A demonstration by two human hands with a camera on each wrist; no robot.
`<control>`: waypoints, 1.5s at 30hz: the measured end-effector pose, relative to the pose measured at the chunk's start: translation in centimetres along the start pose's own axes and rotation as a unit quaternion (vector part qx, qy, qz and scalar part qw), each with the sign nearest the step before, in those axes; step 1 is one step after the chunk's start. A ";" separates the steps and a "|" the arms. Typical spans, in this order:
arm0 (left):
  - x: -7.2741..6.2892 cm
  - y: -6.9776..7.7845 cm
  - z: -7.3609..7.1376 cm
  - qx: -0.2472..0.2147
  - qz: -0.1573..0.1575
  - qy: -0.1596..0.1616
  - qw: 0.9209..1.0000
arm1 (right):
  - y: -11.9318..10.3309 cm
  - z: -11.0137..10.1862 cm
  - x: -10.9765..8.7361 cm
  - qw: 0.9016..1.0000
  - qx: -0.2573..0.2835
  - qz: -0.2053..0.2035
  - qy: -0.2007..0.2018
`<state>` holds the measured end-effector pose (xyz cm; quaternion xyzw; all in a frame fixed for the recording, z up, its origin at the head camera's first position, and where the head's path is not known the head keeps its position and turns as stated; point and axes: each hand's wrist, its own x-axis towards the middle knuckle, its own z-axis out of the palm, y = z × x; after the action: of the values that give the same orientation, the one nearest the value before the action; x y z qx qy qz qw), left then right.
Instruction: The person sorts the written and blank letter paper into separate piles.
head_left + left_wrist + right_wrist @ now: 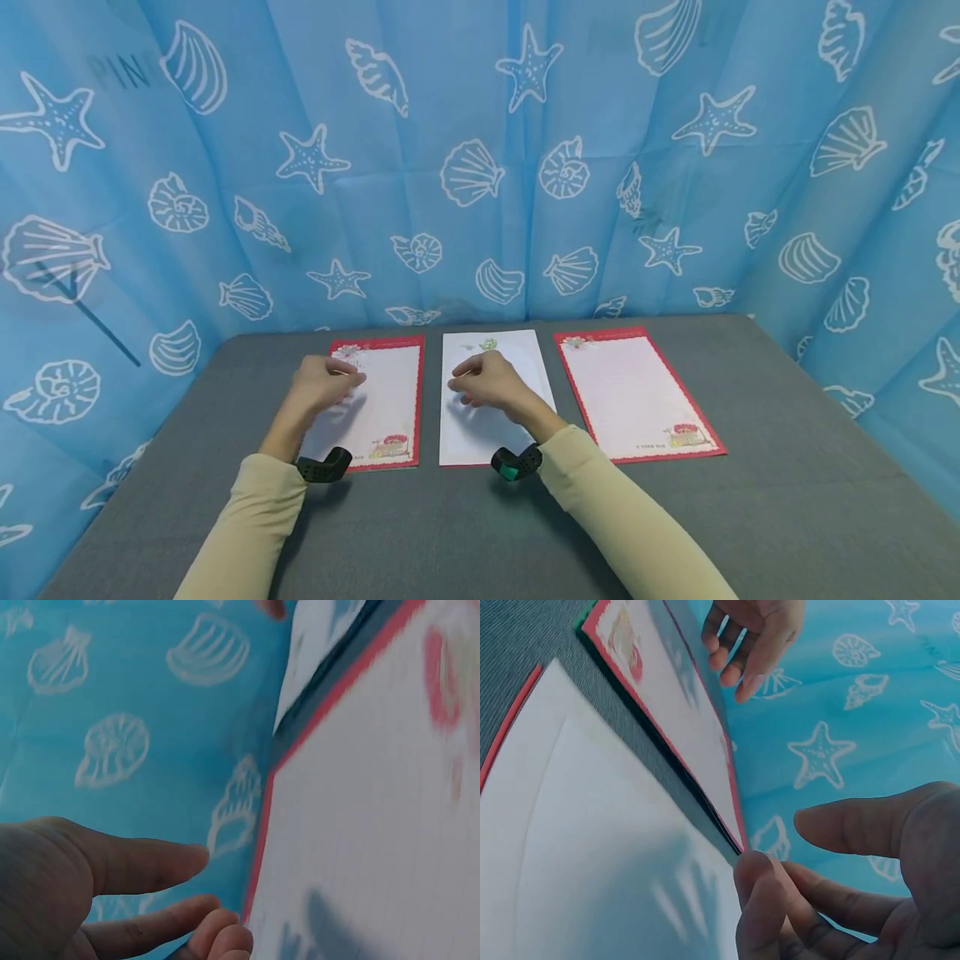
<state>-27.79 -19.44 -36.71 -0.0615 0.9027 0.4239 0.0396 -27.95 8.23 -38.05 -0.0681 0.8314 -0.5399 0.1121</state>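
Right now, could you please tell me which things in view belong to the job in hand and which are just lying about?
Seemingly in the job:
left hand, over the left red-bordered paper
right hand, over the middle white paper

Probably just lying about:
right red-bordered paper, no hand over it
grey table
blue shell-print curtain

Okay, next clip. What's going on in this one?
A person has both bare hands raised over a grey table where three paper pads lie in a row. The left hand is above the left red-bordered pad, and the right hand is above the white middle pad. Thumb and fingers stand apart on each hand, with nothing held. The right red-bordered pad has no hand over it.
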 end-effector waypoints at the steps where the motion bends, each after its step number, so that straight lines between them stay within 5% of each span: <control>1: 0.0 0.3 0.5 -0.004 0.010 -0.004 1.000 | 0.2 -0.4 -0.2 1.000 -0.003 -0.002 0.006; 10: 0.3 3.2 4.0 -0.048 0.055 -0.034 0.997 | 1.4 -4.5 -2.1 0.998 -0.021 -0.022 0.048; 22: 0.4 5.3 6.4 -0.079 0.049 -0.058 0.994 | 3.2 -8.2 -3.1 0.997 -0.023 -0.022 0.066; 32: 0.1 5.2 7.4 -0.077 0.068 -0.042 0.994 | 4.2 -10.2 -3.4 0.995 -0.023 -0.031 0.090; 45: -0.3 5.3 9.9 -0.024 0.053 -0.038 0.998 | 5.3 -10.2 -3.2 0.990 -0.079 0.023 0.116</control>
<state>-28.07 -8.46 -38.99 0.0020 0.8923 0.4486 0.0498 -27.44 20.18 -38.53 0.0058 0.8803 -0.4738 0.0215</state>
